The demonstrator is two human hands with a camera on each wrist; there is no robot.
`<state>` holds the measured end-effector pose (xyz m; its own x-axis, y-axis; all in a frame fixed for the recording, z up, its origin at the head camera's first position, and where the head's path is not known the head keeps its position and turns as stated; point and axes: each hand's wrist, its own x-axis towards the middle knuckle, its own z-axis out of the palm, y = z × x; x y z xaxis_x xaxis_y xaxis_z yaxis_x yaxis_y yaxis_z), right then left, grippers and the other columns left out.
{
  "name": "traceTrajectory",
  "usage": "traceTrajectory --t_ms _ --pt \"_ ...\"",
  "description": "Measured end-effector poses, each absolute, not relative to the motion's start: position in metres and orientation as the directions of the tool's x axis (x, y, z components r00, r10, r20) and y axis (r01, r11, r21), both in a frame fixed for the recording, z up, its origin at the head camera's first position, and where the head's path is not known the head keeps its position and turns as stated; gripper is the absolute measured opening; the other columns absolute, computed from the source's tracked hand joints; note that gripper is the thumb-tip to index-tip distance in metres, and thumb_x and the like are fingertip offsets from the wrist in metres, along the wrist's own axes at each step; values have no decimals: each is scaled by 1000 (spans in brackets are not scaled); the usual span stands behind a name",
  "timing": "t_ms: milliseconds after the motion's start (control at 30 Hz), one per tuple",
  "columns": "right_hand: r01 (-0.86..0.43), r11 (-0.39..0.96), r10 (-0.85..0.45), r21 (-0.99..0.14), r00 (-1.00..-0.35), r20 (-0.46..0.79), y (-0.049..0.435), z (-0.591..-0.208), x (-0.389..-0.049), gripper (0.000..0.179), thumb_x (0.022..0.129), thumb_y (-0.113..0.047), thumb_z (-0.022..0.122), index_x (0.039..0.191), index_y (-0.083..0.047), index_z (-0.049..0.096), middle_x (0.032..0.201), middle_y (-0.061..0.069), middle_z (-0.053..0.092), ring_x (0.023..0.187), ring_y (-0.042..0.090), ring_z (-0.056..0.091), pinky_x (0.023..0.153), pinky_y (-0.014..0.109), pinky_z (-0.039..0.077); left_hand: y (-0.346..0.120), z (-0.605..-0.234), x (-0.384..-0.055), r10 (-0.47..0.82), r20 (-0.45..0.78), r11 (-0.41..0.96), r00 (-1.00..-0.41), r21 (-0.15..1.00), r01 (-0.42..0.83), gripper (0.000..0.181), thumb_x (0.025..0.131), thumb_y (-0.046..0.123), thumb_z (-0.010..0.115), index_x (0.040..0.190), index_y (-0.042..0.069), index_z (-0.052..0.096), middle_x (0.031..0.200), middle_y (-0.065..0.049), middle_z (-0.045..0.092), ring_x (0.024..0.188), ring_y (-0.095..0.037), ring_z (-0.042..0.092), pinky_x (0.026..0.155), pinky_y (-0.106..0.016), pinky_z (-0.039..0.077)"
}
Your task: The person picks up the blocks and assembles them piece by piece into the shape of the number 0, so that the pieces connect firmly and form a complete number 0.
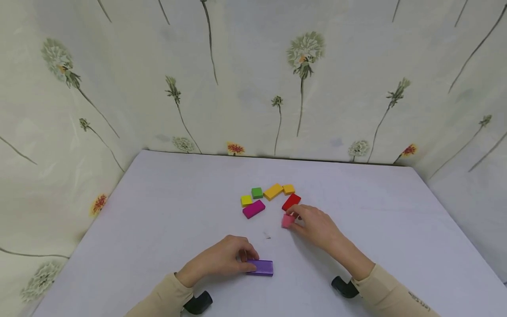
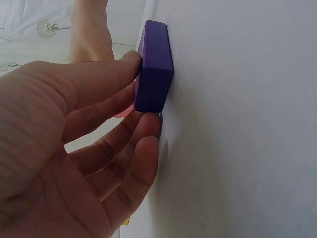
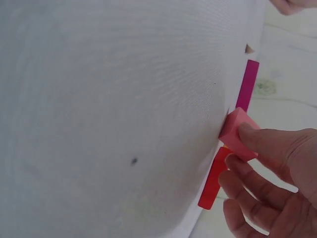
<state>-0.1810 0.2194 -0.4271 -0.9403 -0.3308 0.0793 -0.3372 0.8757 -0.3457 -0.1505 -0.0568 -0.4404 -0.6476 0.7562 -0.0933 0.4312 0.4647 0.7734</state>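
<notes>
Low in the head view, my left hand (image 1: 227, 257) pinches the left end of a purple rectangular block (image 1: 262, 268); the left wrist view shows the thumb on its upper face. My right hand (image 1: 317, 225) grips a small pink block (image 1: 288, 221) between thumb and fingers, just below a tilted red block (image 1: 291, 202). The red and pink blocks sit at the right end of a curved row. Along that arc are a small orange block (image 1: 288, 189), a longer orange block (image 1: 273, 192), a green block (image 1: 257, 193), a yellow block (image 1: 246, 200) and a magenta block (image 1: 254, 209).
A white table (image 1: 190, 198) lies under everything, with a flower-printed curtain (image 1: 245, 79) behind it and along the sides. A tiny dark mark (image 1: 268, 238) shows on the surface between the hands. Black straps with devices (image 1: 344, 287) sit at both wrists.
</notes>
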Motion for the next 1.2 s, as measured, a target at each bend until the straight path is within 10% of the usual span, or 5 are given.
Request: traceTrajectory --t_ms 1200 --pt "-394 802 -399 -449 -913 88 225 -425 -179 30 83 -12 79 112 -12 70 92 -7 67 81 11 63 73 32 54 -65 -441 -155 749 -85 432 -657 815 386 10 86 9 75 96 11 75 86 13 63 77 -1 57 72 -20 50"
